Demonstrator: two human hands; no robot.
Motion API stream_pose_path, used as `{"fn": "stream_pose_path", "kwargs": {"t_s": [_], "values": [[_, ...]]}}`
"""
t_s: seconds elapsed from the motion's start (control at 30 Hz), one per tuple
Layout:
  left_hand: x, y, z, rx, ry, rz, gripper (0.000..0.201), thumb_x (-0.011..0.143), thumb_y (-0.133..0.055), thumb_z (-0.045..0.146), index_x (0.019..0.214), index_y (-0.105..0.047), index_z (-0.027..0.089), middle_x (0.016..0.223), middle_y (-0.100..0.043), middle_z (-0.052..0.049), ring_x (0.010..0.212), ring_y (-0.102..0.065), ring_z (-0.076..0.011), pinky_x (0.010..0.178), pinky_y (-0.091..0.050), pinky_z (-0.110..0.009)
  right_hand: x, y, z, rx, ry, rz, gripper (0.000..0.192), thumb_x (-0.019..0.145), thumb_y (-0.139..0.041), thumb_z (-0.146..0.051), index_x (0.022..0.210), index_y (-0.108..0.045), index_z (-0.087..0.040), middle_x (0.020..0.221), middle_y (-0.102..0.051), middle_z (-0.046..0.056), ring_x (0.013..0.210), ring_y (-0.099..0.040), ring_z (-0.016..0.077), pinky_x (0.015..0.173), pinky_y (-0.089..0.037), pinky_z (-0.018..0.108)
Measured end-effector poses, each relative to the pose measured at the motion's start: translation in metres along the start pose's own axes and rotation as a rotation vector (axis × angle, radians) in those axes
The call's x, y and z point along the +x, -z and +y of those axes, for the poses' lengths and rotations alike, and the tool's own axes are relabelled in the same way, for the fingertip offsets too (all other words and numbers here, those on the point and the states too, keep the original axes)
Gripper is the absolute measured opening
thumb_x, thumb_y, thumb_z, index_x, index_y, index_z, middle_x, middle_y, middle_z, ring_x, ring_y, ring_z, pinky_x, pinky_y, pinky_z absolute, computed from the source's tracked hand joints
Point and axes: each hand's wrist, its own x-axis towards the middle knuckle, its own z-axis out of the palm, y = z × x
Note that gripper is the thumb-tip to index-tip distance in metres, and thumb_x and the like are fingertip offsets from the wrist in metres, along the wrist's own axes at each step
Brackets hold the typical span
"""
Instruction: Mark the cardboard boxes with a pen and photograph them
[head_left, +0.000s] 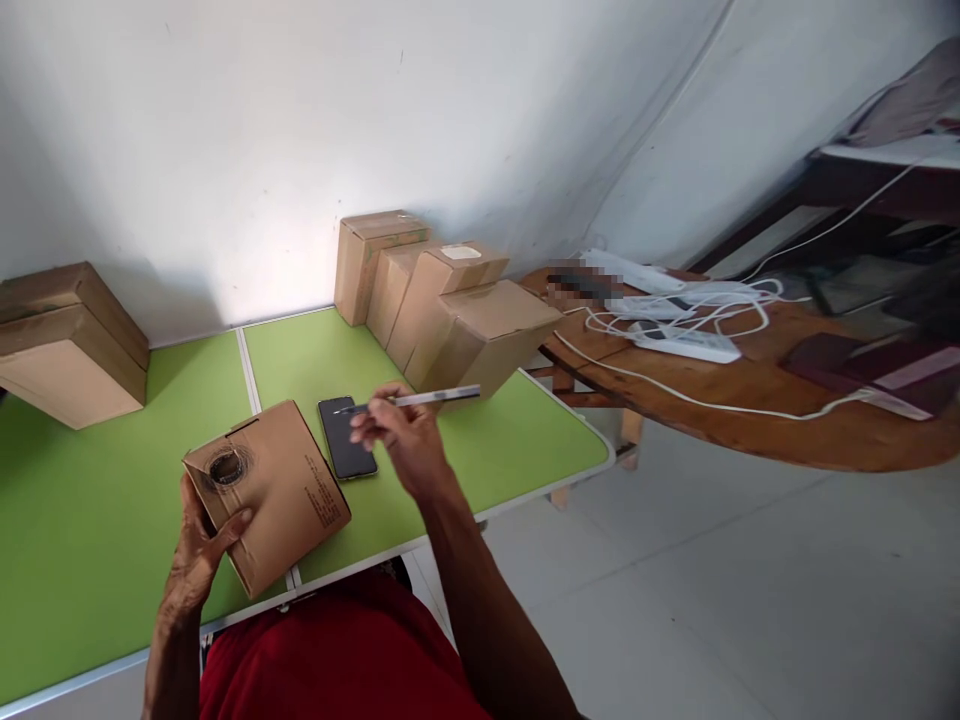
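Cardboard box [274, 490] sits at the near edge of the green worktop [90, 520], right in front of us, tilted so its long axis runs from the near left corner up toward the far right. One end face, with a dark round mark on it, points toward the far left. Our left hand [199, 555] holds the near end of the box, fingers closed around its lower corner, thumb on the side.

Our right hand [397, 435] hovers above the worktop just to the right of the box, fingers pinched shut on a slim silvery pen [420, 399]. The pen lies almost level, its long axis running left to right, its thin tip pointing left over a black phone [346, 437]. The phone lies flat and face up just beside the box's right edge, its long axis pointing away from us.

Behind the phone a cluster of four brown boxes [450, 310] stands against the white wall. Another large box [67, 345] rests at the far left of the worktop. To the right, well apart, a round wooden table [750, 400] carries white power strips and cables [690, 315].
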Motion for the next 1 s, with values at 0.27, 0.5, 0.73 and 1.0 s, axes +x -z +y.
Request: {"fn": "stream_pose_path", "kwargs": {"t_s": [0.27,0.5,0.73,1.0], "values": [[-0.010,-0.023,0.027,0.008,0.014,-0.069,0.103,0.069,-0.103,0.051,0.155,-0.053,0.027,0.158,-0.070,-0.016,0.148,-0.068,-0.0411,0.124,-0.056,-0.055,-0.053,-0.111,0.021,0.269,0.008,-0.317,0.044,0.097,-0.085,-0.065,0.114,-0.075,-0.026,0.111,-0.081,0.005,0.089,-0.083,0.0211,0.074,-0.070,0.032],[-0.010,-0.028,0.023,0.006,0.021,-0.051,0.104,0.068,-0.101,0.056,0.155,-0.054,0.026,0.154,-0.072,-0.017,0.145,-0.070,-0.0414,0.122,-0.058,-0.056,-0.053,-0.108,0.035,0.144,0.087,-0.293,0.042,0.105,-0.076,-0.065,0.119,-0.078,-0.026,0.111,-0.079,0.006,0.078,-0.078,0.0174,0.068,-0.065,0.029],[-0.007,-0.025,0.022,0.044,0.009,-0.050,0.111,0.069,-0.102,0.055,0.162,-0.049,0.027,0.166,-0.064,-0.018,0.154,-0.064,-0.0408,0.129,-0.052,-0.056,-0.051,-0.108,0.031,0.047,0.165,-0.305,0.036,0.105,-0.076,-0.058,0.116,-0.082,-0.025,0.116,-0.082,0.008,0.093,-0.082,0.0219,0.078,-0.068,0.033],[-0.004,-0.025,0.014,0.032,0.016,-0.019,0.106,0.066,-0.102,0.059,0.155,-0.055,0.026,0.155,-0.071,-0.017,0.143,-0.071,-0.0421,0.120,-0.059,-0.056,-0.052,-0.085,0.018,-0.085,0.064,-0.311,0.025,0.102,-0.072,-0.046,0.100,-0.076,-0.022,0.078,-0.073,0.001,0.065,-0.070,0.0162,0.059,-0.053,0.025]]}}
